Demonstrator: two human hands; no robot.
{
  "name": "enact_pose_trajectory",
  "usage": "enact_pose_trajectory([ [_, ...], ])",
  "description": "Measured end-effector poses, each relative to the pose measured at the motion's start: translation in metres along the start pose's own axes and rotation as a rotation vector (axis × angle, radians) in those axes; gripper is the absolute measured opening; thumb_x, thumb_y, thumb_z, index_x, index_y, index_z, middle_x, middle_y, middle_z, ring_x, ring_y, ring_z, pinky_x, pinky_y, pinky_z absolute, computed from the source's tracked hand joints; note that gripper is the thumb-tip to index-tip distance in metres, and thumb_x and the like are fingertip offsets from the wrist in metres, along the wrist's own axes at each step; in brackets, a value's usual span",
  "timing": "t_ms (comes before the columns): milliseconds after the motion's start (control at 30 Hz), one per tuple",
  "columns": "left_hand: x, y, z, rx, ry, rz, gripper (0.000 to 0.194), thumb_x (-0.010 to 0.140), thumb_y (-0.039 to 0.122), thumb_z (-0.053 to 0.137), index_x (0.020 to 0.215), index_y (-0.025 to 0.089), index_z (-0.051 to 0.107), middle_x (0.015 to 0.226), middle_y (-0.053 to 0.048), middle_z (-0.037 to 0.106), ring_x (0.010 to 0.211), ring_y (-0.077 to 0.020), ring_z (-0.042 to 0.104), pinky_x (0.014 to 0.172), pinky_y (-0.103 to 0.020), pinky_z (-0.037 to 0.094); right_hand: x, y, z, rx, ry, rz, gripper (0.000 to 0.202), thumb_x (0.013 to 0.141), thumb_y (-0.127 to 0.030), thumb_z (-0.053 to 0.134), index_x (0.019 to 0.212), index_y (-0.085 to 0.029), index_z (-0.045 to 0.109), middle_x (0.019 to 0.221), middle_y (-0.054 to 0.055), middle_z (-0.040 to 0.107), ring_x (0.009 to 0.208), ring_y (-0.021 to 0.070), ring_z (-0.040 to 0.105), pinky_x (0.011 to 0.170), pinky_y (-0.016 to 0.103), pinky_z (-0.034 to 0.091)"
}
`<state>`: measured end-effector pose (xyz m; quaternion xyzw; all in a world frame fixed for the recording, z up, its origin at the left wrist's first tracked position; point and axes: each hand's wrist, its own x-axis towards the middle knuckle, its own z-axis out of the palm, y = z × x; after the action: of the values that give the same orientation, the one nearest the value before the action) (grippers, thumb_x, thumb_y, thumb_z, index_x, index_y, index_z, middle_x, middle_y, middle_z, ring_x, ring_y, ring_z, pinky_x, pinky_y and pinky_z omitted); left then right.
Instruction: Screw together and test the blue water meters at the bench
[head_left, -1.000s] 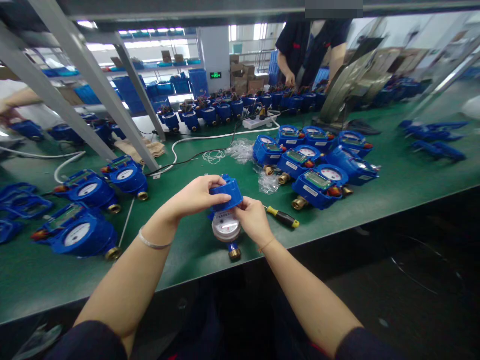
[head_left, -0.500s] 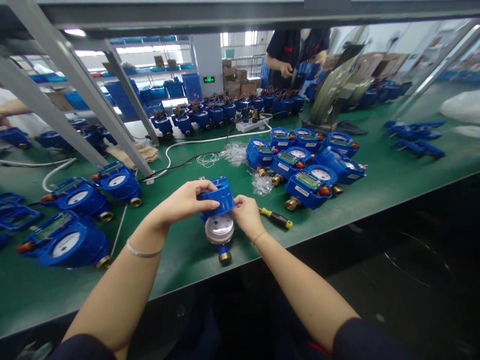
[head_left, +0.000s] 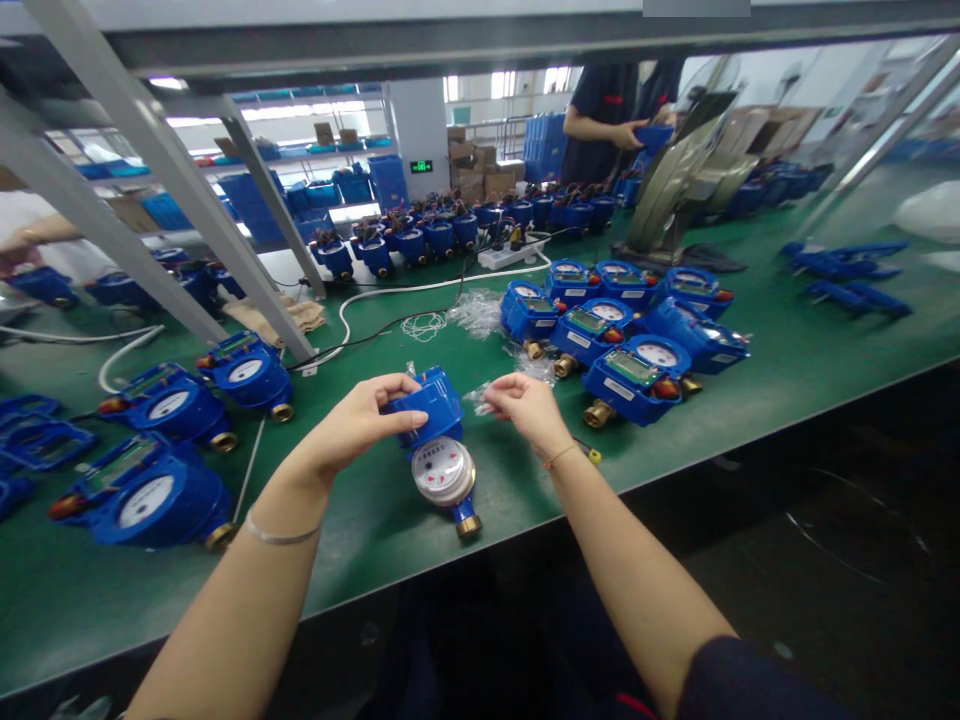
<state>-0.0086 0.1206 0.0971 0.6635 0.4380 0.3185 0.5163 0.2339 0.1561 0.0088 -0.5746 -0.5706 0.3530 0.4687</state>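
Note:
My left hand (head_left: 367, 420) grips a blue plastic housing (head_left: 436, 405), thumb across its near face and fingers over the top. Just below the housing, a round meter body (head_left: 444, 470) with a white dial and a brass fitting (head_left: 469, 525) rests on the green bench. To the right, my right hand (head_left: 525, 405) pinches a small piece of clear plastic (head_left: 478, 400), apart from the housing. A screwdriver (head_left: 594, 456) lies mostly hidden behind my right wrist.
Several assembled blue meters (head_left: 634, 380) stand on the right, others (head_left: 161, 495) on the left. Crumpled clear plastic (head_left: 480, 315), a power strip (head_left: 514, 252) and a fan (head_left: 675, 190) are farther back. Slanting metal posts (head_left: 169, 180) rise at left. Another person (head_left: 600, 125) stands behind the bench.
My right hand has moved right, away from the housing, with clear plastic now showing in its fingers. The housing is tilted differently, and more of the dial shows. The view has shifted slightly.

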Motion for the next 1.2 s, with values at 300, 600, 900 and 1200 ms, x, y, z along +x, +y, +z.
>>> enact_pose_trajectory([
  [300, -0.028, -0.009, 0.027, 0.597, -0.109, 0.247, 0.027, 0.087, 0.031, 0.072, 0.112, 0.023, 0.068, 0.113, -0.005, 0.070, 0.110, -0.0245, 0.060, 0.104, -0.045, 0.046, 0.035, 0.017, -0.047, -0.500, -0.044, -0.141, 0.007, 0.082, -0.015, 0.070, 0.086, -0.013, 0.076, 0.108, 0.018, 0.076, 0.118, 0.0341, 0.064, 0.113, 0.049, 0.039],
  [600, -0.061, -0.058, 0.073, 0.897, 0.216, 0.527, 0.049, 0.092, 0.022, 0.063, 0.138, 0.035, 0.052, 0.151, -0.009, 0.042, 0.141, -0.0325, 0.036, 0.115, -0.057, 0.042, -0.046, -0.008, -0.020, -0.052, -0.170, -0.146, 0.059, 0.096, -0.051, 0.054, 0.147, -0.021, 0.049, 0.149, 0.011, 0.054, 0.135, 0.0246, 0.054, 0.111, 0.040, 0.046],
  [900, -0.061, -0.112, 0.147, -0.007, 0.609, -0.082, 0.125, 0.071, 0.032, 0.084, 0.157, 0.038, -0.007, 0.168, -0.011, 0.005, 0.152, -0.0361, 0.023, 0.120, -0.051, 0.036, -0.106, 0.004, 0.041, 0.387, -0.116, 0.102, 0.071, 0.093, -0.050, 0.053, 0.154, -0.017, 0.039, 0.155, 0.012, 0.046, 0.142, 0.0289, 0.046, 0.120, 0.047, 0.035],
  [1200, -0.045, -0.096, 0.158, -0.581, 0.566, -0.009, 0.160, 0.041, 0.034, 0.094, 0.155, 0.028, -0.018, 0.154, -0.017, 0.042, 0.137, -0.0327, 0.050, 0.120, -0.045, 0.038, -0.121, 0.008, 0.037, 0.393, -0.171, 0.248, 0.086, 0.082, -0.048, 0.066, 0.158, -0.025, 0.033, 0.149, 0.008, 0.054, 0.134, 0.0339, 0.055, 0.108, 0.045, 0.049],
])
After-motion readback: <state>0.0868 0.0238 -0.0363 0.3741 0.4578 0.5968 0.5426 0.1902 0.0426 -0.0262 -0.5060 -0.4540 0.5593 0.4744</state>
